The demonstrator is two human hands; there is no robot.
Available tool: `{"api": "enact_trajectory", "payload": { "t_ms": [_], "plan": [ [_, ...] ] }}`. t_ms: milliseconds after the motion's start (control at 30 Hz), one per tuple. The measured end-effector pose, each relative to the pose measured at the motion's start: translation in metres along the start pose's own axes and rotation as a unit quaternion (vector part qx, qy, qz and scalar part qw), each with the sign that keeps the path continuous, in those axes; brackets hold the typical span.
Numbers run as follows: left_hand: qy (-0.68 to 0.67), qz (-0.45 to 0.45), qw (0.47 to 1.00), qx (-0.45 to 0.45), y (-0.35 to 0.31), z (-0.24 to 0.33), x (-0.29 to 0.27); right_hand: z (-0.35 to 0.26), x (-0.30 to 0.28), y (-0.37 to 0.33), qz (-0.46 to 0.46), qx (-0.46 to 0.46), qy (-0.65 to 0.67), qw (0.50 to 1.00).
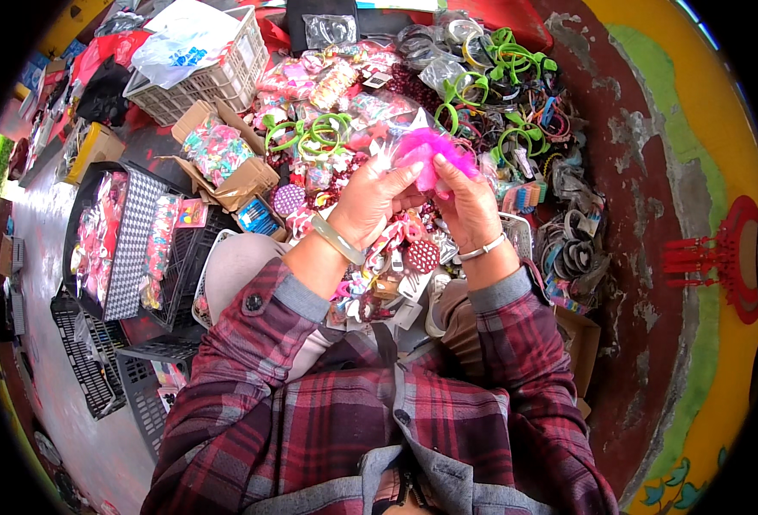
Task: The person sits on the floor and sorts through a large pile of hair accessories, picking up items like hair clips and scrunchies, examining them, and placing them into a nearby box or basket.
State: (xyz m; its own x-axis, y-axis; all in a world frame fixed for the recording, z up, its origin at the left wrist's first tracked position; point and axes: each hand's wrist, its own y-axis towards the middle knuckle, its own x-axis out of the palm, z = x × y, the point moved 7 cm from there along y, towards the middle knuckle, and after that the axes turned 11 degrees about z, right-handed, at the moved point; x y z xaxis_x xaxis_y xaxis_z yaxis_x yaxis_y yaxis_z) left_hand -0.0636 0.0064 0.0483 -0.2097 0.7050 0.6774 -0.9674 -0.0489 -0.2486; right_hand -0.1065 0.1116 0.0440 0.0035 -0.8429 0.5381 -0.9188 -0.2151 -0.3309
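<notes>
A bright pink fluffy piece (437, 156) is held up above the heap, pinched between thumb and fingers of both hands, the left hand (368, 204) and right hand (471, 210) close together. A whitish bit (382, 156) pokes out by the left fingers, too unclear to name. This piece looks to be mid-handling: it is not yet set down.

Below lies a mixed heap of small accessories (396, 236), among them a red dotted piece (422, 256); a white basket (205, 273) shows its rim by the left knee. Farther out are green headbands (327, 130) and dark bands (578, 249). Much seems left loose, judging by that spread. Some goods already sit grouped: packets in a cardboard box (259, 178), pink packs in a houndstooth-sided bin (124, 249) toward the floor's left edge, near black crates (87, 360).
</notes>
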Motion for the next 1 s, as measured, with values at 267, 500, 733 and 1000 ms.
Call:
{"api": "enact_trajectory", "payload": {
  "t_ms": [267,500,733,1000],
  "plan": [
    [0.056,0.080,0.995,0.034,0.001,0.006,-0.017,-0.002,-0.005,0.001,0.020,-0.014,-0.009,1.000],
    [-0.019,0.096,0.993,0.064,0.007,0.003,-0.022,0.006,-0.012,0.006,0.034,-0.005,0.000,0.999],
    [-0.003,0.091,0.992,0.092,0.008,0.005,-0.023,-0.001,-0.001,-0.003,0.044,-0.004,0.029,0.999],
    [0.018,0.049,0.998,0.041,0.000,-0.001,-0.006,-0.006,-0.002,-0.002,0.008,-0.025,0.025,0.999]
  ]
}}
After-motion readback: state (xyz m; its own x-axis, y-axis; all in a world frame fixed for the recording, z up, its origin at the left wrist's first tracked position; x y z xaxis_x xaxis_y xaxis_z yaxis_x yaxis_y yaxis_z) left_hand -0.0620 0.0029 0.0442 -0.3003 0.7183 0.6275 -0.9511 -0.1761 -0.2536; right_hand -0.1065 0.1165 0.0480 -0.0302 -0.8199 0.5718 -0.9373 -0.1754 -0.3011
